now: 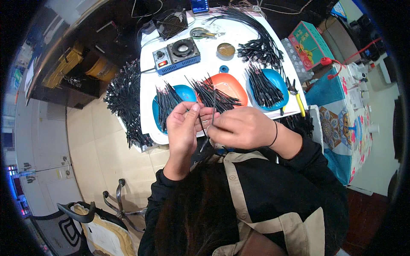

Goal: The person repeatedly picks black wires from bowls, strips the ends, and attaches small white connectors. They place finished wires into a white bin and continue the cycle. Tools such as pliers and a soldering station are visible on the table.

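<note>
Near the table's front edge, my left hand [185, 123] pinches a thin black cable [202, 125] between thumb and fingers. Close beside it, my right hand [235, 128] is slightly blurred, its fingers closed on a thin dark strand [214, 107] that rises upright. Beyond the hands stand three plastic trays: a blue one [189, 92] at left, an orange one [229, 84] in the middle and a blue one [278, 80] at right. Each carries a bundle of short black cables [264, 88] with reddish ends.
A solder pot [176, 56] with a lit red switch, a round tin [225, 51], a blue ring [224, 68] and a fan [172, 25] are on the table. Yellow-handled cutters [298, 97] lie at right, below black USB cables [261, 48]. Many cables [125, 96] are heaped at left.
</note>
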Available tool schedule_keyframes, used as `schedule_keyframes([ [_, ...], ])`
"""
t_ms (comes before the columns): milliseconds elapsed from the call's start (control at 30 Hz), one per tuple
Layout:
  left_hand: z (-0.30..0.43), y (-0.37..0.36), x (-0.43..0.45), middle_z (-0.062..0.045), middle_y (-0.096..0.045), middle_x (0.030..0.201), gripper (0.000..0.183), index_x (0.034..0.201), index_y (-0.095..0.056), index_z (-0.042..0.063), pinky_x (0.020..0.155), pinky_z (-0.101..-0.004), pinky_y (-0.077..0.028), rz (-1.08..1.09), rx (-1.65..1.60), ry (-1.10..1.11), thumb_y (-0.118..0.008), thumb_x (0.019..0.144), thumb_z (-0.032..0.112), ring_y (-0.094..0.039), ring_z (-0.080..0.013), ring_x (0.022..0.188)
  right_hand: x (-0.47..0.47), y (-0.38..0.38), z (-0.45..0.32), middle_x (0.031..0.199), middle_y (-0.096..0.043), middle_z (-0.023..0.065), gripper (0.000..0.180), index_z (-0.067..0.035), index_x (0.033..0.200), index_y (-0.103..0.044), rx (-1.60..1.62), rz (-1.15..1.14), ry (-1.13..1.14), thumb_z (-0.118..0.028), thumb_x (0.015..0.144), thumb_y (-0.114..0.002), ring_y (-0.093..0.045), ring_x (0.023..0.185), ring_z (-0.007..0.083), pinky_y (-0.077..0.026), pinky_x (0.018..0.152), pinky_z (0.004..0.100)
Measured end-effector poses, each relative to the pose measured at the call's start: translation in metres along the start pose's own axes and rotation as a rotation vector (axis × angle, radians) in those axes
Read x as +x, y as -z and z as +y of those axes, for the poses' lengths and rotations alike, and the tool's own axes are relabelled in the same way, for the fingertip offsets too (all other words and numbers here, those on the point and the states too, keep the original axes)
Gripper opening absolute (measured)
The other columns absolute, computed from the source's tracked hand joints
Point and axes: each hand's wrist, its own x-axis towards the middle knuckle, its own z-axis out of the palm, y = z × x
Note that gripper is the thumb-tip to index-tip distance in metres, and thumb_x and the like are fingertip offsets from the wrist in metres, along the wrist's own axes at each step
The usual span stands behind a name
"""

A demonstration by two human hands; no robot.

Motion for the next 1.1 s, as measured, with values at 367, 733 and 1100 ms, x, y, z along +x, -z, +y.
schedule_keyframes([
  [367,-0.019,-0.029,-0.021,-0.016,-0.067,0.086,0.01,0.099,-0.055,-0.003,0.077,-0.0322,-0.055,-0.089,0.028,-0.021,-0.053,0.095,0.006,-0.067,-0.0216,0.081,-0.02,0.013,-0.031,0.078,-0.055,0.0053,0.015,-0.006,0.089,-0.056,0.081,-0.236,-0.058,-0.011,0.075,-0.058,-0.061,0.073,0.021,-0.052,0.062,0.0319],
  [733,-0.021,-0.036,-0.038,-0.004,-0.062,0.075,0.013,0.1,-0.056,-0.003,0.051,-0.0168,-0.033,-0.077,0.224,-0.095,-0.057,0.094,0.009,-0.047,-0.0038,0.058,-0.031,0.014,-0.009,0.093,-0.064,0.0059,0.019,0.004,0.105,-0.06,1.213,0.264,-1.049,-0.003,0.088,-0.062,-0.063,0.084,0.0097,-0.052,0.073,0.0229],
  [1100,-0.034,-0.04,-0.037,-0.005,-0.063,0.078,0.013,0.1,-0.056,-0.003,0.053,-0.016,-0.035,-0.021,0.371,-0.355,-0.057,0.094,0.008,-0.05,-0.0035,0.061,-0.023,-0.016,-0.037,0.083,-0.061,0.0036,0.01,0.0,0.092,-0.055,1.236,0.651,-1.129,-0.006,0.09,-0.062,-0.059,0.072,0.0054,-0.049,0.065,0.0187],
])
